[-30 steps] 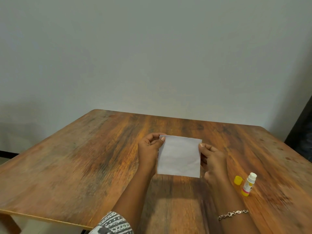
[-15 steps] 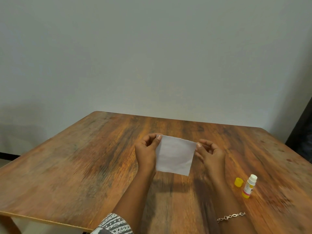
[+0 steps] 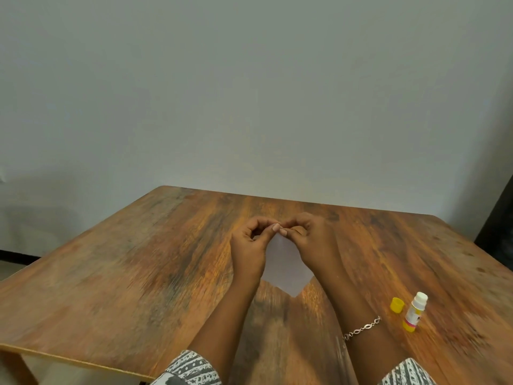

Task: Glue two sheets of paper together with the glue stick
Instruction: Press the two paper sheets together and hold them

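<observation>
Plain grey-white wall [image 3: 249, 93] backs a worn brown wooden table [image 3: 125, 273] that fills the lower half of the view. Over its middle, both hands are raised just above the wood with a small white square of paper [image 3: 286, 270] between them. It hangs downward from the fingertips and is turned like a diamond, its lowest corner pointing back toward the person.

The left hand [image 3: 248, 252] and the right hand [image 3: 311, 243] meet at the paper's top corner, thumb and forefinger of each pinched shut on it, thumbnails almost touching. Whether this is one sheet or two laid together I cannot tell from here.

The white glue stick with a yellow base [image 3: 414, 312] stands upright near the right edge of the table, uncapped, its small yellow cap [image 3: 397, 304] just beside it on the left. Both lie to the right of the paper and nearer the person, past the right wrist with its thin silver chain bracelet [image 3: 362, 327]. So the right hand is clearly the nearer one for reaching the stick.

My guess is the paper will need to go flat on the table first, with the left hand holding it down.
</observation>
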`<state>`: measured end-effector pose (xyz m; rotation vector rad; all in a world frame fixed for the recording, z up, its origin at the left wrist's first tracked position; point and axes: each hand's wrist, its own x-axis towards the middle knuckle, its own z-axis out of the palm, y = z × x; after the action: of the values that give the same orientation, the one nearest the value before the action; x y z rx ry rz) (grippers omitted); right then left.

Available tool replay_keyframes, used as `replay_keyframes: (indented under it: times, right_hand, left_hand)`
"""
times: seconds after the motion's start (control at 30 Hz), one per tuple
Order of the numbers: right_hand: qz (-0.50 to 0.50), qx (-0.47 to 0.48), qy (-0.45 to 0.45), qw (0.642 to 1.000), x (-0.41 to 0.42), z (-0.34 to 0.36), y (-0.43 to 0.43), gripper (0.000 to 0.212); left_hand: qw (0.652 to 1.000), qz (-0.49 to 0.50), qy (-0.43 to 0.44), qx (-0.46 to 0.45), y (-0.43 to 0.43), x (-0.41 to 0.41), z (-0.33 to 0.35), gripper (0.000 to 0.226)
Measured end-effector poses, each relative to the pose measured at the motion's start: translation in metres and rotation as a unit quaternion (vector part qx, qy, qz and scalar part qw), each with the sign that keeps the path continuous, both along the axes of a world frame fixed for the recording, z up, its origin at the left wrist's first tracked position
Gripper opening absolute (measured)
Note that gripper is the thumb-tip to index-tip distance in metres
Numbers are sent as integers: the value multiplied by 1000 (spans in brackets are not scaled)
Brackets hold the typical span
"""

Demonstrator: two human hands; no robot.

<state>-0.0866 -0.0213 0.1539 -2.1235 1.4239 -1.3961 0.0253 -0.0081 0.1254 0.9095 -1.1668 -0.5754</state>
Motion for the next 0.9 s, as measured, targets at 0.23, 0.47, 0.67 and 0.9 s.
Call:
replay_keyframes:
  times: [0.23, 0.47, 0.67, 0.9]
  right_hand:
    - [6, 2, 43, 999, -1, 5, 0, 16]
    - [45, 14, 59, 997, -3, 10, 3, 17]
    - [28, 23, 75, 997, -16, 8, 1, 12]
    - [34, 47, 48, 997, -33, 6, -2, 6]
  left_hand:
    - [1000, -3, -2, 5, 1, 2, 3, 18]
    - [1000, 18, -3, -4, 3, 0, 2, 24]
    - [998, 33, 44, 23, 2, 3, 6, 25]
    - [995, 35, 88, 29, -2, 9, 9, 22]
